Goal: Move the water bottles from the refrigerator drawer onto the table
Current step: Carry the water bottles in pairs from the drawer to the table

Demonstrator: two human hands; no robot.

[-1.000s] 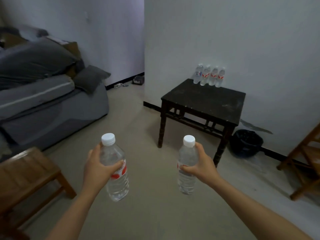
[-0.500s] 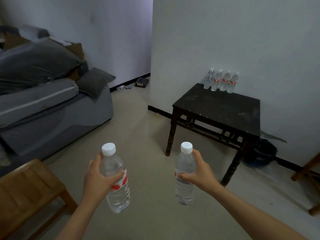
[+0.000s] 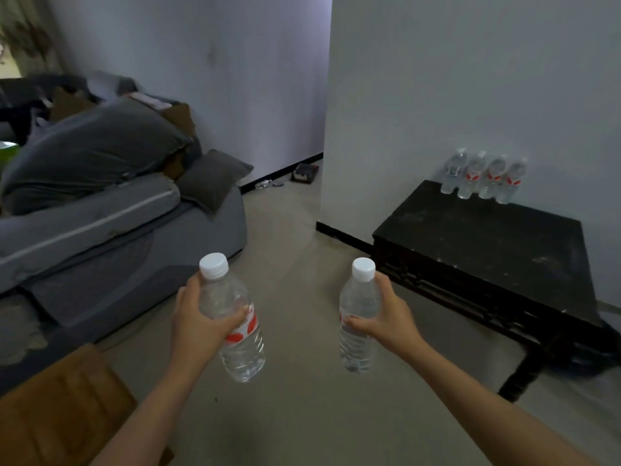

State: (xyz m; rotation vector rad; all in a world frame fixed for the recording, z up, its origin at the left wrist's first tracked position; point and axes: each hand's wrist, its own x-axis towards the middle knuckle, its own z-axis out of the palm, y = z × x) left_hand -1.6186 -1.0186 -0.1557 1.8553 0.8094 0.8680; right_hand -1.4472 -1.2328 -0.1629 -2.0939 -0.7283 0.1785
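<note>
My left hand grips a clear water bottle with a white cap and a red-and-white label, tilted slightly. In my right hand is a second capped bottle, held upright. Both bottles hang over the floor in front of me. A dark square table stands to the right against the white wall, its near left corner just beyond my right hand. Several water bottles stand in a row at the table's far edge by the wall. No refrigerator drawer is in view.
A grey sofa piled with cushions and bedding fills the left side. A wooden stool sits at the lower left. Beige floor runs between sofa and table toward a passage beside the wall corner. Something dark lies under the table's right end.
The table and sofa have grown larger and the table has shifted right in view as I moved closer. Both hands keep hold of their bottles at about the same height.
</note>
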